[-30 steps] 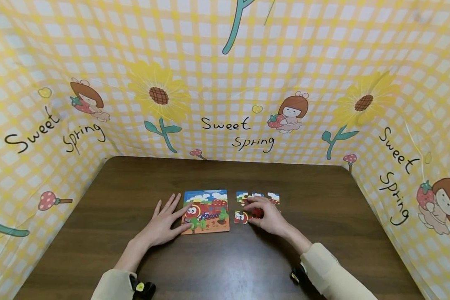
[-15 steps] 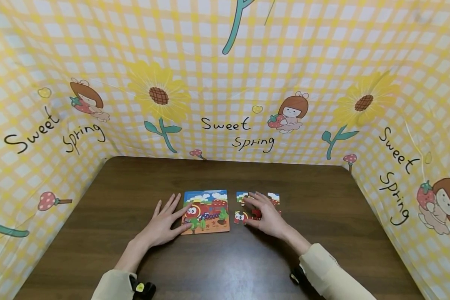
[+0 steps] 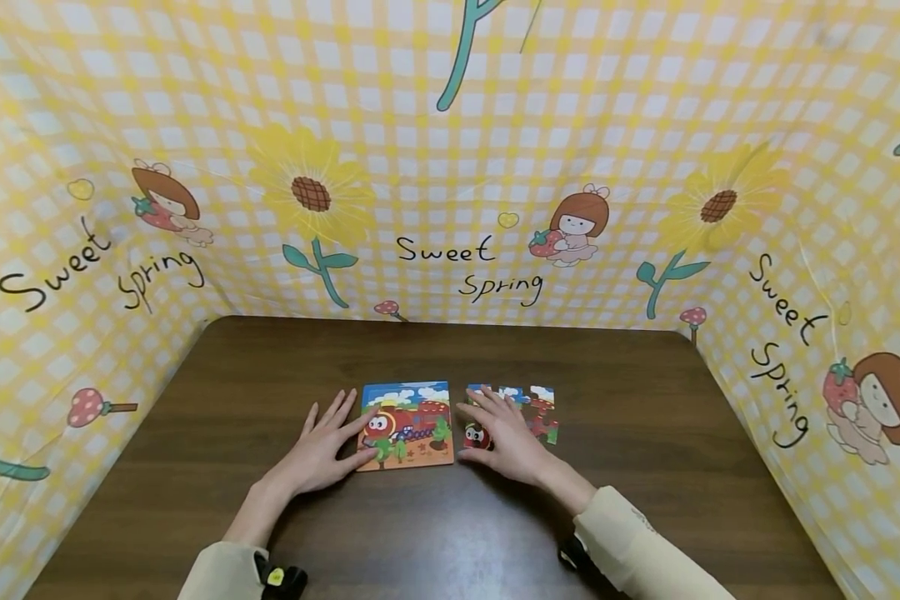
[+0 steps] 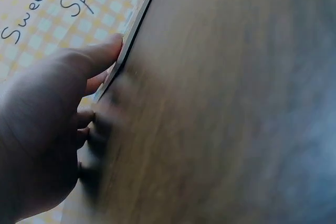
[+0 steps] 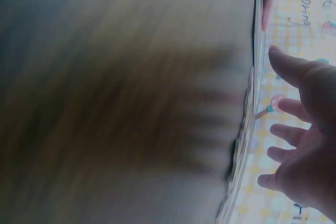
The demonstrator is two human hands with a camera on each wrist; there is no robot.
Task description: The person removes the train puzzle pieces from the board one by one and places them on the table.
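In the head view a picture puzzle board (image 3: 412, 421) with a red cartoon train lies flat on the table. My left hand (image 3: 307, 458) rests at its left side, thumb and index finger on the board, the other fingers spread. Right of the board, several jigsaw pieces lie in loose rows, among them a cloud piece (image 3: 542, 395) and a train-face piece (image 3: 475, 435). Over them is my right hand (image 3: 513, 442), fingers spread and holding nothing. The right wrist view shows a small gap between that hand (image 5: 310, 129) and the pieces. The hand hides some pieces in the head view.
A dark wooden table (image 3: 285, 350) lies under everything. Yellow checked cloth (image 3: 450, 192) with printed flowers and figures stands around its back and sides. A black strap (image 3: 281, 577) shows at the left wrist.
My right hand has moved left across the pieces, toward the board, and its fingers have spread; pieces at the right came into sight. The left hand stays on the board. The head view shifted slightly.
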